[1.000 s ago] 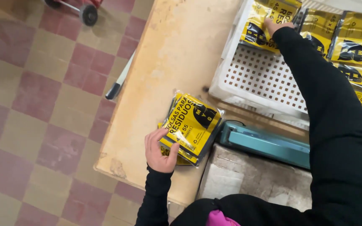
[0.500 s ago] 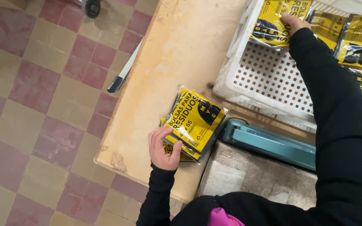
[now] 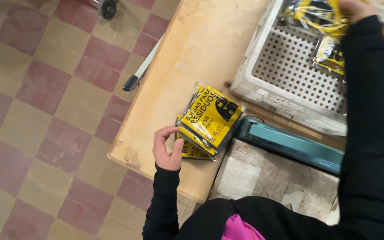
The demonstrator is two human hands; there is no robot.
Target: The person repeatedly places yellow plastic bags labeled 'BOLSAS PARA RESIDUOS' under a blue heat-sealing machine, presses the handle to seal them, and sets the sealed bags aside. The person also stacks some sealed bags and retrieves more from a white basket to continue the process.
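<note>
On the desk (image 3: 192, 53), a stack of yellow packets (image 3: 210, 120) was touched at its near corner by the loosely open left hand (image 3: 167, 149); another yellow packet (image 3: 318, 15) (blurred) was gripped by the right hand (image 3: 356, 9) over the white perforated crate (image 3: 290, 75).

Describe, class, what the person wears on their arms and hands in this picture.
Both arms are in long black sleeves that end at the wrists. The left hand and the right hand are bare: no gloves, rings or watch visible. A bit of pink garment shows at the chest.
</note>
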